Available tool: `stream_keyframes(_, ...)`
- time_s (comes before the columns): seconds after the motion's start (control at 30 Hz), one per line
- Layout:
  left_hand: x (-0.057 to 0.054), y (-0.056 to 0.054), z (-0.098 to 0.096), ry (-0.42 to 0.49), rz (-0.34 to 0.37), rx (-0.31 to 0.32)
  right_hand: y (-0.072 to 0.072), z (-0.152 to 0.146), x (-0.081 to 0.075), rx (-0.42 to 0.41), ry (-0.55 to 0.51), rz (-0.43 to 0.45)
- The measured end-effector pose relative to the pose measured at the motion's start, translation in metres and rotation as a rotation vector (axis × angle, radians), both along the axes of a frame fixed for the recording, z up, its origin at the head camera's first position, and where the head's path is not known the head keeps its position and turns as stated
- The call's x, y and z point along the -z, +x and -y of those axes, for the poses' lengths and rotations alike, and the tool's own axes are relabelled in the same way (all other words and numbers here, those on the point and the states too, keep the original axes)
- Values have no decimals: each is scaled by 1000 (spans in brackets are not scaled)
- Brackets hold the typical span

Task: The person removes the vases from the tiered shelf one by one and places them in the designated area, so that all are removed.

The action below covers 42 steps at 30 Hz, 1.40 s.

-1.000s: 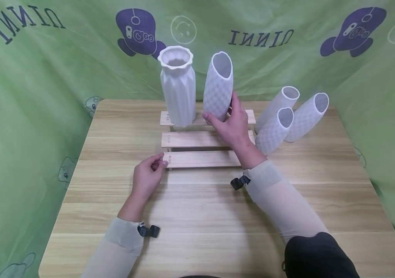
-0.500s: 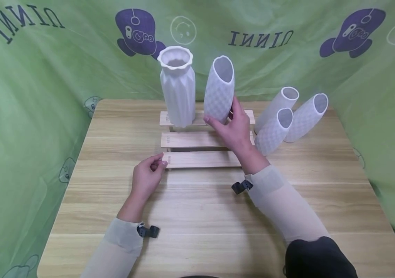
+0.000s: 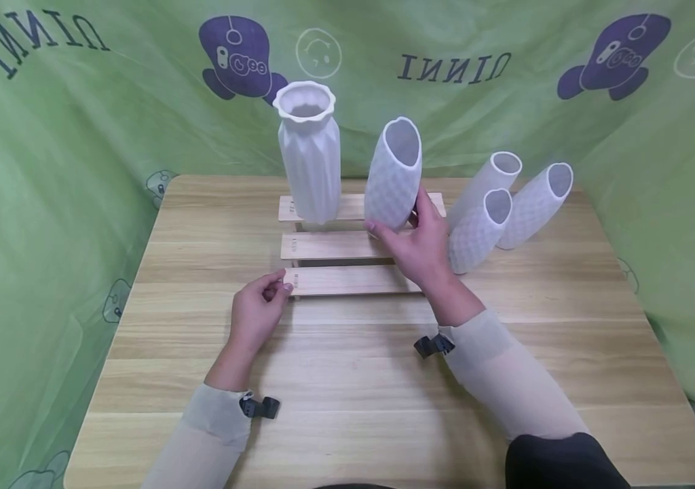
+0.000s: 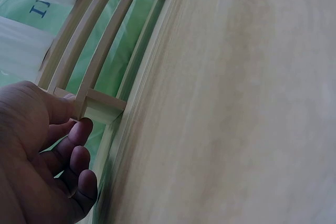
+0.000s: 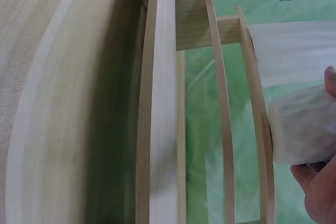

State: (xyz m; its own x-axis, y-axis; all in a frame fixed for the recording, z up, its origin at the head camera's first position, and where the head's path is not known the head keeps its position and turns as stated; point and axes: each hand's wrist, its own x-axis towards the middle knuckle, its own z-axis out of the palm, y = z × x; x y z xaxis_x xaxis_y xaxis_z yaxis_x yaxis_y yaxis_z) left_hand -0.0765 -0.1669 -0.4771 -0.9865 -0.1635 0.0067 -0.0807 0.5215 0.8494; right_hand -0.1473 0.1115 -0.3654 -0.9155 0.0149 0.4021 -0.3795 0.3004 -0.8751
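Note:
A white vase with a dimpled surface is in my right hand, thumb on the near side and fingers round its right. Its base is over the wooden slatted rack, near the back slat; I cannot tell whether it touches. My left hand pinches the left end of the rack's front slat between thumb and finger. In the left wrist view the other fingers of the left hand curl loosely below the slat. A taller white pleated vase with a scalloped rim stands upright on the back slat at the left.
Three more white vases stand close together to the right of the rack: a smoother one behind, a dimpled one in front and another dimpled one at the right. A green printed curtain hangs round the wooden table.
My right hand has brought the dimpled vase toward me and slightly to the right, lower in the view. The left hand keeps its pinch on the rack.

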Motion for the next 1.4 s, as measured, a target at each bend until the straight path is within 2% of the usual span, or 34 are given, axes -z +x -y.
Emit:
stream_keyframes(0.13,0,1,0,-4,6,-3,11,0,-9,4,-25,-25)
stream_keyframes(0.33,1,1,0,-12,6,-4,19,-5,-5,31,-71,-33)
stream_keyframes(0.53,3,0,1,-19,13,-10,27,-13,1,50,-64,-17)
stream_keyframes(0.67,3,-1,1,-21,9,-13,30,-18,6,51,-39,-16)
stream_keyframes(0.93,3,-1,0,-19,7,-4,23,-36,39,56,-26,-3)
stream_keyframes(1.4,1,0,0,-20,13,-1,34,-53,44,77,-83,34)
